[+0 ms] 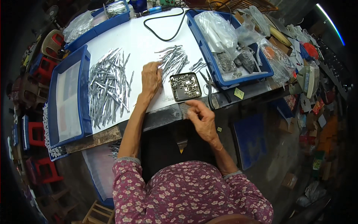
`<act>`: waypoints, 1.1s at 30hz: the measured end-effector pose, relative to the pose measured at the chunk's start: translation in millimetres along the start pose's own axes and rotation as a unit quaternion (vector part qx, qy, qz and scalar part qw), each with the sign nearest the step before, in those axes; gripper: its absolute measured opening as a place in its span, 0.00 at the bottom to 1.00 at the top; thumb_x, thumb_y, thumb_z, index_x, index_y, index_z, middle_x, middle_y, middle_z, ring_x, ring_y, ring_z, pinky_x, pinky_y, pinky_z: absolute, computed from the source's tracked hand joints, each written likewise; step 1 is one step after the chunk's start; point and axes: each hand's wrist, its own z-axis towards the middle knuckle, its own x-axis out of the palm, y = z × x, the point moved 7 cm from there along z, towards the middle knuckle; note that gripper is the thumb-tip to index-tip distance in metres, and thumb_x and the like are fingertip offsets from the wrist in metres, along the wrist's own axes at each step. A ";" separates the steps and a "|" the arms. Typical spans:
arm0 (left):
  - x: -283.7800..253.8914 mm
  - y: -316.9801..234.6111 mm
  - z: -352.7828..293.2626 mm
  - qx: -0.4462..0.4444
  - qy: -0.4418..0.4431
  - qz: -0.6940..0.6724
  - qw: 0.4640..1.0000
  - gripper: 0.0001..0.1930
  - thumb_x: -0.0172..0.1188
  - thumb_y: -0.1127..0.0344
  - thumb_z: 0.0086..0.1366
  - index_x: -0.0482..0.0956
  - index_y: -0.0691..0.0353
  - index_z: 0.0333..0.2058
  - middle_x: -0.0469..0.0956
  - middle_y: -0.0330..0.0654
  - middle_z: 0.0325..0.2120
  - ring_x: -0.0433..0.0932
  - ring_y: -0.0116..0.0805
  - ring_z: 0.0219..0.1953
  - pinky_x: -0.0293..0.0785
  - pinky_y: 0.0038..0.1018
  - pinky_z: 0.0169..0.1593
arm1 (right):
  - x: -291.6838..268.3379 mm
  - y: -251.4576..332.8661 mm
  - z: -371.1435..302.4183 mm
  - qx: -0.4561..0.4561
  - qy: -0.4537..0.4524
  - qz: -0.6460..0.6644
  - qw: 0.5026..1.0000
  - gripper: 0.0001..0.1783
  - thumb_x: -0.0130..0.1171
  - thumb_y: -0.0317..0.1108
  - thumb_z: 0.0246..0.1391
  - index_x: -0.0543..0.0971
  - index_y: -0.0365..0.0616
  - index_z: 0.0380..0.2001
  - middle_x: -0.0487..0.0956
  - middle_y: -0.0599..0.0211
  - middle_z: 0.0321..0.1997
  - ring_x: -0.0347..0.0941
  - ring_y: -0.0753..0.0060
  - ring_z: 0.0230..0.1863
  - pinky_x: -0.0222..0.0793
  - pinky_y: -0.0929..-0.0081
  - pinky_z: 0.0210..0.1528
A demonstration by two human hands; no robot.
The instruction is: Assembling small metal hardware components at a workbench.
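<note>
My left hand (151, 79) rests on the white tabletop with its fingers curled, beside a small pile of slim silver metal pieces (174, 58). What it holds, if anything, is hidden. My right hand (203, 121) is bent in a loose pinch just past the table's front edge; anything in its fingertips is too small to make out. Between the hands lies a dark square tray (171, 87) of small shiny metal parts (186, 84). A bigger heap of the same silver pieces (109, 87) spreads left of my left forearm.
Dark-handled pliers (210, 87) lie right of the tray. A blue bin (220, 80) with bagged parts stands at the right, a blue tray (71, 97) at the left. Toward the back are a black cable (161, 38), a blue screwdriver-like tool (154, 10) and another blue bin (97, 31).
</note>
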 end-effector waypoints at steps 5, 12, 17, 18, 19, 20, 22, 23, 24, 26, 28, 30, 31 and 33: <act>-0.6 6.1 -21.5 -0.018 0.021 0.054 0.998 0.23 0.55 0.72 0.51 0.65 0.68 0.47 0.66 0.55 0.43 0.64 0.49 0.46 0.60 0.39 0.49 | 0.8 -5.6 5.8 0.021 -0.010 0.032 0.999 0.13 0.51 0.26 0.52 0.71 0.35 0.42 0.71 0.76 0.23 0.65 0.88 0.26 0.61 0.89 0.30; 28.5 5.8 -14.1 -0.007 0.055 0.131 0.990 0.27 0.50 0.71 0.55 0.57 0.69 0.54 0.59 0.63 0.50 0.59 0.56 0.51 0.53 0.45 0.53 | 5.3 -5.4 -7.0 -0.011 -0.007 -0.029 1.000 0.13 0.50 0.23 0.51 0.71 0.36 0.42 0.70 0.76 0.22 0.65 0.86 0.25 0.63 0.87 0.28; 38.8 1.6 -17.4 0.057 0.083 0.158 0.982 0.26 0.43 0.77 0.51 0.57 0.74 0.53 0.61 0.62 0.47 0.60 0.55 0.49 0.54 0.44 0.52 | 10.7 -22.0 -6.3 -0.025 0.022 -0.057 0.998 0.12 0.50 0.25 0.50 0.70 0.34 0.40 0.66 0.73 0.18 0.62 0.85 0.21 0.60 0.83 0.24; 36.4 -4.8 -10.7 0.023 0.121 0.128 0.984 0.26 0.42 0.78 0.51 0.56 0.75 0.53 0.60 0.62 0.48 0.59 0.56 0.50 0.54 0.43 0.54 | 11.6 -17.6 -6.7 -0.049 0.023 -0.067 0.996 0.11 0.50 0.25 0.50 0.70 0.35 0.38 0.63 0.71 0.16 0.59 0.84 0.17 0.58 0.81 0.20; 41.9 -3.8 -9.7 0.032 0.131 0.130 0.982 0.26 0.41 0.79 0.52 0.56 0.75 0.53 0.60 0.62 0.48 0.58 0.57 0.50 0.54 0.42 0.55 | 10.9 -15.2 -9.0 -0.053 0.024 -0.061 0.996 0.11 0.50 0.26 0.50 0.69 0.33 0.38 0.62 0.70 0.15 0.59 0.83 0.17 0.57 0.80 0.20; 48.5 -0.2 -8.9 0.039 0.141 0.133 0.980 0.26 0.41 0.80 0.52 0.56 0.76 0.53 0.60 0.62 0.49 0.58 0.57 0.51 0.53 0.42 0.55 | 7.4 -13.6 -10.9 -0.056 0.011 -0.061 0.996 0.11 0.50 0.26 0.50 0.69 0.33 0.38 0.62 0.70 0.15 0.59 0.83 0.17 0.57 0.80 0.20; 49.4 -3.5 -4.7 0.062 0.136 0.124 0.981 0.25 0.40 0.80 0.53 0.56 0.75 0.53 0.59 0.62 0.49 0.58 0.57 0.51 0.54 0.42 0.55 | 8.1 -10.6 -14.8 -0.063 0.031 -0.057 0.996 0.12 0.50 0.26 0.51 0.69 0.34 0.39 0.63 0.70 0.16 0.59 0.83 0.18 0.58 0.80 0.21; 50.1 -4.8 -4.2 0.075 0.131 0.115 0.982 0.25 0.40 0.81 0.53 0.56 0.75 0.53 0.59 0.63 0.50 0.58 0.58 0.51 0.54 0.42 0.55 | 8.8 -12.6 -18.2 -0.044 0.038 -0.033 0.998 0.12 0.50 0.26 0.51 0.70 0.34 0.40 0.64 0.70 0.16 0.61 0.82 0.19 0.60 0.80 0.23; 51.8 0.3 -1.5 0.079 0.128 0.117 0.982 0.25 0.40 0.81 0.53 0.56 0.75 0.53 0.59 0.63 0.50 0.58 0.58 0.51 0.54 0.42 0.55 | 9.3 -11.4 -20.0 -0.050 0.038 -0.032 0.998 0.12 0.50 0.26 0.51 0.70 0.34 0.40 0.64 0.70 0.16 0.61 0.82 0.19 0.60 0.80 0.23; 59.4 8.5 5.4 0.115 0.114 0.099 0.982 0.24 0.40 0.80 0.54 0.58 0.73 0.53 0.59 0.63 0.51 0.59 0.59 0.52 0.54 0.42 0.56 | 8.0 -13.0 -20.7 -0.043 0.043 -0.033 0.998 0.13 0.50 0.26 0.50 0.70 0.35 0.40 0.65 0.69 0.17 0.63 0.81 0.20 0.61 0.79 0.24; 63.3 10.7 15.1 0.119 0.124 0.063 0.983 0.22 0.39 0.79 0.56 0.61 0.72 0.52 0.61 0.62 0.51 0.60 0.57 0.52 0.55 0.40 0.56 | 8.3 -15.8 -20.7 -0.038 0.037 -0.023 0.998 0.13 0.50 0.26 0.50 0.70 0.35 0.40 0.67 0.68 0.17 0.64 0.79 0.20 0.62 0.77 0.25; 59.0 9.3 19.2 0.136 0.118 0.031 0.983 0.22 0.41 0.79 0.56 0.61 0.71 0.52 0.63 0.61 0.49 0.63 0.55 0.50 0.58 0.39 0.54 | 11.0 -16.4 -19.7 -0.042 0.056 -0.040 0.997 0.12 0.50 0.25 0.49 0.70 0.35 0.39 0.68 0.67 0.17 0.65 0.77 0.20 0.63 0.76 0.25; 49.5 3.2 19.4 0.215 0.057 -0.011 0.975 0.22 0.43 0.81 0.56 0.62 0.70 0.52 0.66 0.59 0.46 0.65 0.54 0.46 0.61 0.38 0.50 | 12.4 -15.2 -18.6 -0.024 0.071 -0.056 0.996 0.11 0.50 0.26 0.49 0.70 0.35 0.38 0.69 0.65 0.17 0.66 0.74 0.20 0.63 0.75 0.25; 46.1 7.3 20.4 0.209 0.052 0.004 0.977 0.24 0.46 0.83 0.53 0.62 0.67 0.52 0.67 0.59 0.44 0.67 0.54 0.43 0.63 0.37 0.46 | 15.3 -17.8 -20.6 -0.021 0.083 -0.058 0.995 0.11 0.51 0.26 0.49 0.70 0.35 0.38 0.69 0.63 0.17 0.68 0.73 0.20 0.64 0.74 0.26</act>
